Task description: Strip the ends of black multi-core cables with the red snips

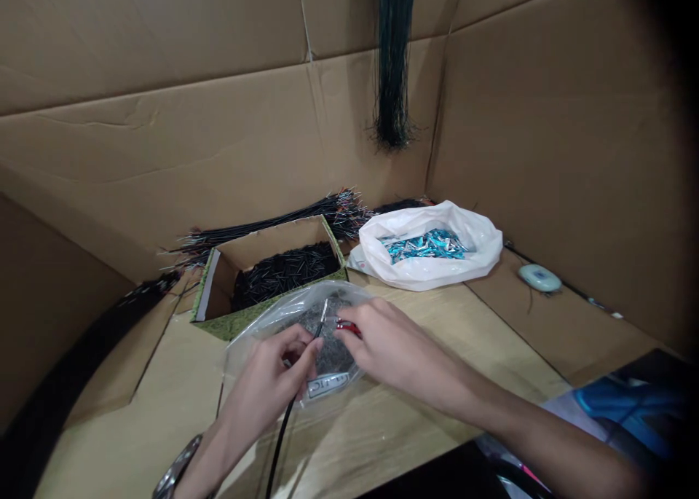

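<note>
**A:** What's the left grip (281,368) doing?

**B:** It's closed on a thin black wire (282,437), with a bright metal tip (325,311) standing up past the fingers at about 1 o'clock. The wire trails away toward 6 o'clock. It looks light and springy, so I'd pinch it close to the tip, where it won't whip about.

**A:** And the right grip (379,339)?

**B:** Closed on a small red-ended piece (348,328), mostly hidden, so I can't say exactly what it is. It looks easy to drop, so fingertips only.

**A:** What's under them?

**B:** A clear plastic bag (344,299) with a white label (328,384), holding small grey metal parts (328,342), on the bench (437,390). The film looks soft and slippery; I'd take it by the edge.

**A:** Further out?

**B:** At 12 o'clock, a green-rimmed box (333,248) of cut black wires (284,273). At 1 o'clock, a white plastic bag (478,240) of teal pieces (423,245).
</note>
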Available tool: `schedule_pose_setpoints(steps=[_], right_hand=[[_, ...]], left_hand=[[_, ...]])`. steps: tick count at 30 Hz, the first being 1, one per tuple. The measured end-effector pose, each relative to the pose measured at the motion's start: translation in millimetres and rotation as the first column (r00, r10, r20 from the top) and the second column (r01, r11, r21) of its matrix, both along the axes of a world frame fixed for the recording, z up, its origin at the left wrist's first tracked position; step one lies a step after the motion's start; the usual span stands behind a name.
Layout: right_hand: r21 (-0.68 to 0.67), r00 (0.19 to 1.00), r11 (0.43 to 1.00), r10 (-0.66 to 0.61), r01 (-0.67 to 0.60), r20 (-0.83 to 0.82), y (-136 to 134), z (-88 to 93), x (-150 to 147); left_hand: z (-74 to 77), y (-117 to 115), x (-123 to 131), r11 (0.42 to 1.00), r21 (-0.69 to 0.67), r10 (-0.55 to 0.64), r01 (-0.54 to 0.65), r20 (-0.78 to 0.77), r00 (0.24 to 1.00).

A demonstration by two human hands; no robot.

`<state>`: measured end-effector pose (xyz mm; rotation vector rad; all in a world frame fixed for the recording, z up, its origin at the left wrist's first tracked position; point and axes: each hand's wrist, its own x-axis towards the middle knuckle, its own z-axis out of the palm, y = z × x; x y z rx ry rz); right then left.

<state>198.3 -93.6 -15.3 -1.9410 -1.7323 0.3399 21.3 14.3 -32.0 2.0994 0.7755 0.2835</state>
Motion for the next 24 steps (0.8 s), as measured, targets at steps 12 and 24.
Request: schedule_pose_setpoints(steps=[12, 24], right_hand=[[-0.007, 0.998, 0.999, -0.044, 0.045, 0.034, -7.3, -1.7, 12.8], [-0.001, 0.979, 0.998, -0.054, 0.055, -0.198, -22.7, 23.8, 7.0]], left_hand=[[-2.4, 8.6, -1.8, 0.992, -0.125, 0.041, -0.031, 0.075, 0.996], [-2.3, 4.7, 2.5, 0.991, -0.089, 0.111, -0.098, 0.154, 0.982]])
